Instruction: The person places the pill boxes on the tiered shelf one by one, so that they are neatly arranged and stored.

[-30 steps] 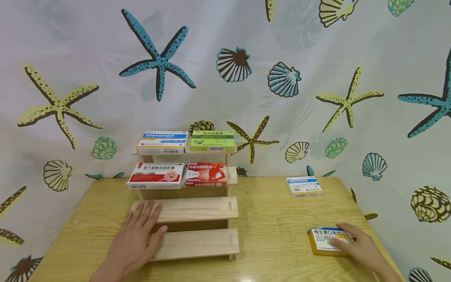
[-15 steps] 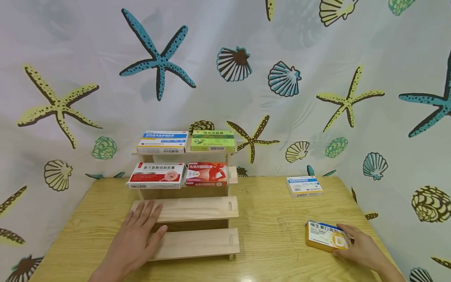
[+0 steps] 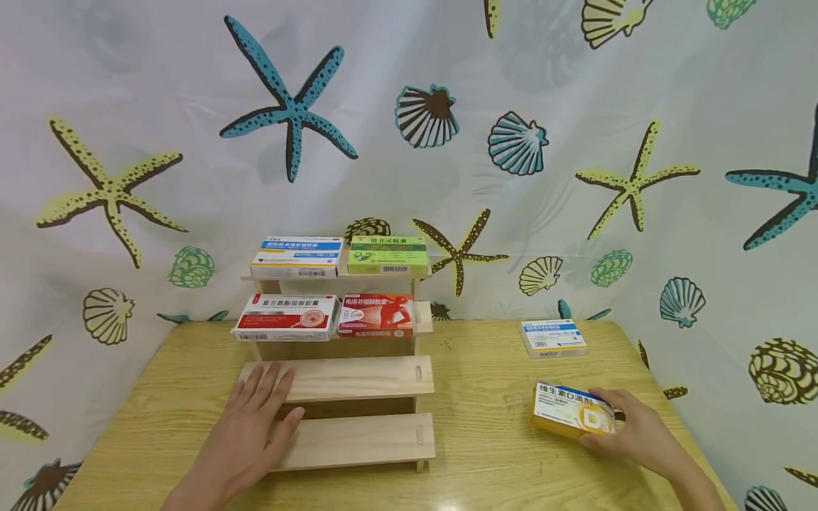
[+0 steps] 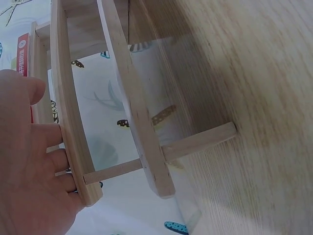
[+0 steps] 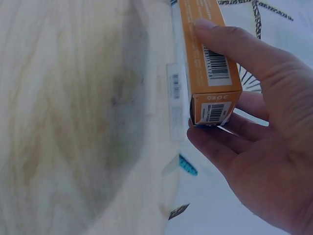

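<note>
Right fingers [image 5: 214, 146], white-and-orange box [image 3: 565, 410] pinched between

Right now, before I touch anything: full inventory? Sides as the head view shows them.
Wooden rack: 1, pale wood, left of centre
Blue-and-white rack box: 1, top tier, left
Green box: 1, top tier, right
White-and-red box: 1, second tier, left
Red box: 1, red with white, second tier, right
Blue-and-white table box: 1, table's right rear
D3 box: 1, white, orange, blue, in right hand
Table: 1, yellowish wood, under the rack
Backdrop: white, starfish and shell prints, behind
Left hand: 1, bare, at rack's left end
Right hand: 1, bare, gripping D3 box
</note>
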{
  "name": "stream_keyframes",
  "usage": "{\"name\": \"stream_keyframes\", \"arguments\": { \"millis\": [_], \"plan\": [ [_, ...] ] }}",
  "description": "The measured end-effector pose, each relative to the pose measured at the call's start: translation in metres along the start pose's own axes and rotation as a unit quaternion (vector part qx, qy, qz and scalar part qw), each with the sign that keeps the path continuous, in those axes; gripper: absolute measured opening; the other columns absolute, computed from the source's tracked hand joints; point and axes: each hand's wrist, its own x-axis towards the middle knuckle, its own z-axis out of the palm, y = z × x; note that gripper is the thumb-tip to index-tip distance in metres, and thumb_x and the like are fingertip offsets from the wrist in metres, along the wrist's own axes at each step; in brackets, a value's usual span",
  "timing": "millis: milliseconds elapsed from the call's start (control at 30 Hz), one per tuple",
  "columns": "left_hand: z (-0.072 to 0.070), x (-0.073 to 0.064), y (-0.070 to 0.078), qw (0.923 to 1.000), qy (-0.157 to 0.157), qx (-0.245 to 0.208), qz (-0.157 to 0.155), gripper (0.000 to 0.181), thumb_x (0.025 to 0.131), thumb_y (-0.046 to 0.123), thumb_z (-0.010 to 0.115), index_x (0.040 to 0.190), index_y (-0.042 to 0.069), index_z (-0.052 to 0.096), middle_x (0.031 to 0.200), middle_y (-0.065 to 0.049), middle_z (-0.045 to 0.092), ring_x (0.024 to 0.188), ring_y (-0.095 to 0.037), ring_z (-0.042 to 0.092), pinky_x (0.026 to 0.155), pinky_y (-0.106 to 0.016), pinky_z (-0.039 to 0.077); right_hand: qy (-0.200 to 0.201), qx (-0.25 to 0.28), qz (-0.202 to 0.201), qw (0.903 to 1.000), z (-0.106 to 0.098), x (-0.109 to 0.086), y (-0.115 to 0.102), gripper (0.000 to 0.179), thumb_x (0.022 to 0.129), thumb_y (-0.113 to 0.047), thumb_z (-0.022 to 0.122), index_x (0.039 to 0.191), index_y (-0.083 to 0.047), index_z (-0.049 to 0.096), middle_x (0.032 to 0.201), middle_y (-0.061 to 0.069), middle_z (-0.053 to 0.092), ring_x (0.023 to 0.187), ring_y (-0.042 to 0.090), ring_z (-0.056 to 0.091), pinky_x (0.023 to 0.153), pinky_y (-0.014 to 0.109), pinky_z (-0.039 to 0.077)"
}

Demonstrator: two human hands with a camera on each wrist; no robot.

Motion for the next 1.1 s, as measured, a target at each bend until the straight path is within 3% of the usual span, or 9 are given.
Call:
{"name": "stream_keyframes", "arguments": {
  "millis": [200,600,800,1100],
  "plan": [
    [-0.001,0.000,0.003,0.9999,0.006,0.011,-0.002,0.070,0.111,0.049,0.047,0.164,0.005,0.037,0.170,-0.027,0.031,0.156,-0.054,0.025,0.127,-0.068,0.021,0.024,0.008,-0.044,0.9987,0.000,0.005,-0.028,0.091,0.076,-0.050,0.094,0.146,-0.003,0.060,0.136,0.017,0.065,0.115,0.028,0.066,0.094,0.043,0.061],
    [-0.003,0.001,0.007,0.9994,-0.003,0.031,-0.018,0.073,0.109,0.055,0.046,0.163,0.007,0.039,0.169,-0.024,0.033,0.156,-0.054,0.025,0.124,-0.073,0.022,0.053,0.034,-0.132,0.9892,-0.001,0.010,-0.086,0.084,0.077,-0.044,0.094,0.145,-0.007,0.062,0.137,0.010,0.066,0.119,0.027,0.067,0.098,0.039,0.062],
    [-0.004,0.000,0.006,0.9994,0.000,0.031,-0.016,0.071,0.110,0.054,0.046,0.163,0.007,0.040,0.169,-0.025,0.034,0.156,-0.055,0.026,0.123,-0.073,0.022,0.050,0.034,-0.173,0.9831,0.005,0.018,-0.112,0.080,0.077,-0.040,0.095,0.144,-0.009,0.063,0.137,0.008,0.066,0.119,0.025,0.065,0.096,0.039,0.061],
    [-0.002,-0.001,0.005,0.9995,0.006,0.027,-0.013,0.069,0.110,0.051,0.046,0.163,0.007,0.040,0.168,-0.025,0.035,0.155,-0.055,0.027,0.122,-0.073,0.024,0.023,0.039,-0.201,0.9786,0.018,0.036,-0.146,0.081,0.078,-0.047,0.093,0.144,-0.010,0.063,0.134,0.003,0.067,0.110,0.016,0.063,0.091,0.033,0.057]
  ]
}}
